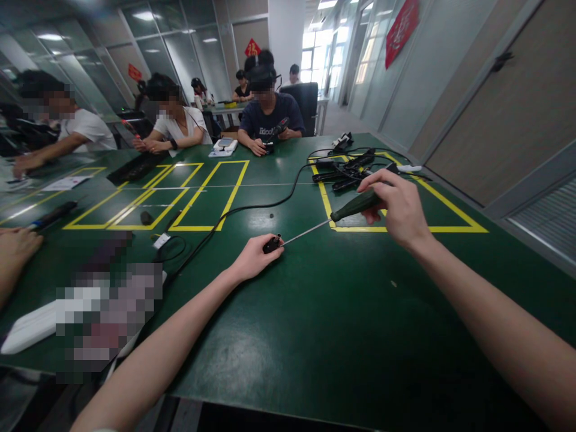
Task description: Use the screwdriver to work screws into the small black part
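My right hand (pixel 398 201) is closed around the dark green handle of a screwdriver (pixel 355 206), which slants down to the left. Its long thin metal shaft reaches the small black part (pixel 272 244) in my left hand (pixel 257 257). The fingers of that hand are wrapped round the part just above the green table (pixel 288 312). What kind of part it is, I cannot make out, and the fingers partly hide it. The shaft's tip meets the part's right side, but the exact contact is too small to see.
A black cable (pixel 265 206) runs across the table to a heap of black parts and cords (pixel 348 170) at the back right. Yellow tape (pixel 234 195) marks rectangles. At left lie a white object (pixel 31 327) and another person's hand (pixel 20 252). A person (pixel 270 114) sits opposite.
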`<action>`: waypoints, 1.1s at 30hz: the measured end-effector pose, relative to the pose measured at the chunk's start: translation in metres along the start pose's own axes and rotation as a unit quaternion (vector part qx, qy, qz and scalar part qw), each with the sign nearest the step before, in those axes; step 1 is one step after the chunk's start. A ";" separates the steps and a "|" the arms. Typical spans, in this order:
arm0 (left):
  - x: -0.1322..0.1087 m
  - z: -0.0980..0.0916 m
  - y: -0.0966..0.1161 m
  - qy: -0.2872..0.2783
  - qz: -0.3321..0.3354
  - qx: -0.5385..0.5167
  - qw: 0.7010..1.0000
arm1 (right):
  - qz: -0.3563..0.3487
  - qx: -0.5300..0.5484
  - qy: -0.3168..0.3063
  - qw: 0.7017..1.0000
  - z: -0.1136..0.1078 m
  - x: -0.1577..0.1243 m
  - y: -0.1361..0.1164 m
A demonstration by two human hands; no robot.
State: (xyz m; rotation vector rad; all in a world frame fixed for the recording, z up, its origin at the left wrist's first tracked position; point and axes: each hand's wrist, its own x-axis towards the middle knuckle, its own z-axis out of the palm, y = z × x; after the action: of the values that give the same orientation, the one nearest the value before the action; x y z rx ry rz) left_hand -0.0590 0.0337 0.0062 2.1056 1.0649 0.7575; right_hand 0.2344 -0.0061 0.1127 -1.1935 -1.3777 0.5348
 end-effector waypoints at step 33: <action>0.002 0.002 -0.001 0.021 -0.008 -0.022 1.000 | 0.037 0.116 0.048 0.991 0.007 0.008 0.019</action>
State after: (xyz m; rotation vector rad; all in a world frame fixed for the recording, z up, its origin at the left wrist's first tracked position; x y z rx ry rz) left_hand -0.0577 0.0353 0.0045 2.0509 1.0769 0.8130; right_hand 0.2355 0.0103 0.0979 -1.0687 -1.1593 0.6622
